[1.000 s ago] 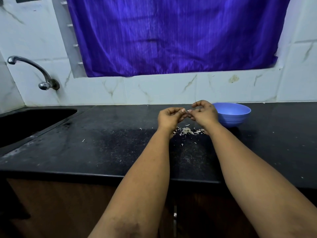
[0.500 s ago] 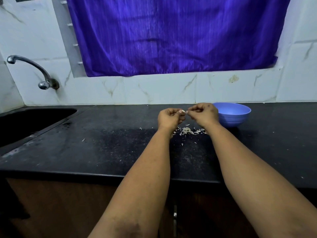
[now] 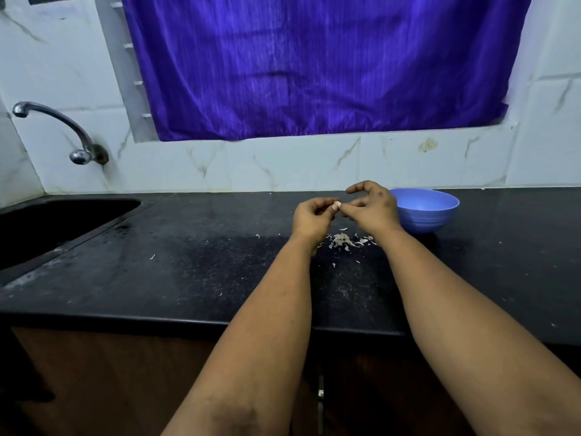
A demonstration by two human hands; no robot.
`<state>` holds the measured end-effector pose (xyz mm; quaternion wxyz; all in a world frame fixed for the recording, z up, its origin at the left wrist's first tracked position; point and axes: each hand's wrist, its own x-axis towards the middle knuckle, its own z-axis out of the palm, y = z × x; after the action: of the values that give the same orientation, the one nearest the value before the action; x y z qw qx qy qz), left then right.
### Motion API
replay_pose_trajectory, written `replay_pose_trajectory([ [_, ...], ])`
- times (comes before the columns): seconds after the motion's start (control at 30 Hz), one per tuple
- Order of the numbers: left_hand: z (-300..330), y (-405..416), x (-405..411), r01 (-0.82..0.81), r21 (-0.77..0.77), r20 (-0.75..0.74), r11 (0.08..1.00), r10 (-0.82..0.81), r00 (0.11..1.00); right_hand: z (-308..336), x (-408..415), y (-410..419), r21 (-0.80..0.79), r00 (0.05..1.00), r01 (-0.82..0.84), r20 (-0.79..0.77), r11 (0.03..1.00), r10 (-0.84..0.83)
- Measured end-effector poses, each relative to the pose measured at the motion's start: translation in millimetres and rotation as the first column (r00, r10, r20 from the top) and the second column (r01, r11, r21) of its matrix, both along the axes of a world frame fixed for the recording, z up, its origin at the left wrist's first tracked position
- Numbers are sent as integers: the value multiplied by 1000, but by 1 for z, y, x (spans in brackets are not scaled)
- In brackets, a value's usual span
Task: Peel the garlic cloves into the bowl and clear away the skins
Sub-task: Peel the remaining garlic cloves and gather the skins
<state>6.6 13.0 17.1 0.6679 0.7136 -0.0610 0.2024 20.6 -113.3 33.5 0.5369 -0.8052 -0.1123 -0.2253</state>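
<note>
Your two hands meet a little right of the frame's centre, held above the black speckled stone countertop (image 3: 176,272). Your left hand (image 3: 311,217) has its fingers curled in, pinching a small pale garlic clove (image 3: 336,205) at the fingertips. Your right hand (image 3: 374,207) comes in from the right with its thumb and a finger nipping at that same clove, while its forefinger arches up over the top.

Right below your hands there's a little heap of papery white garlic skins (image 3: 344,240) on the counter, with a few stray flakes scattered off to the left. The round light-blue plastic bowl (image 3: 424,210) sits just behind your right hand, toward the tiled wall; can't tell what's inside it from here.

At the left edge you've got the dark sink basin (image 3: 56,225) and the curved chrome tap (image 3: 59,129) above it. A purple curtain (image 3: 314,64) fills the top of the frame.
</note>
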Motion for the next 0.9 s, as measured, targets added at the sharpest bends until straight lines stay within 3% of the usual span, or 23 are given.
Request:
replay_pose_trajectory([
  [0.3, 0, 1, 2, 52, -108, -4, 993, -53, 999, -1, 2, 3, 119, 990, -137, -22, 984, 140],
  [0.67, 0, 2, 2, 12, 6, 30, 1000, -12, 999, -3, 1, 3, -35, 997, -25, 79, 999, 27],
  [0.9, 1, 1, 2, 67, -159, 10, 985, -66, 998, -4, 4, 4, 80, 997, -74, 32, 994, 71],
])
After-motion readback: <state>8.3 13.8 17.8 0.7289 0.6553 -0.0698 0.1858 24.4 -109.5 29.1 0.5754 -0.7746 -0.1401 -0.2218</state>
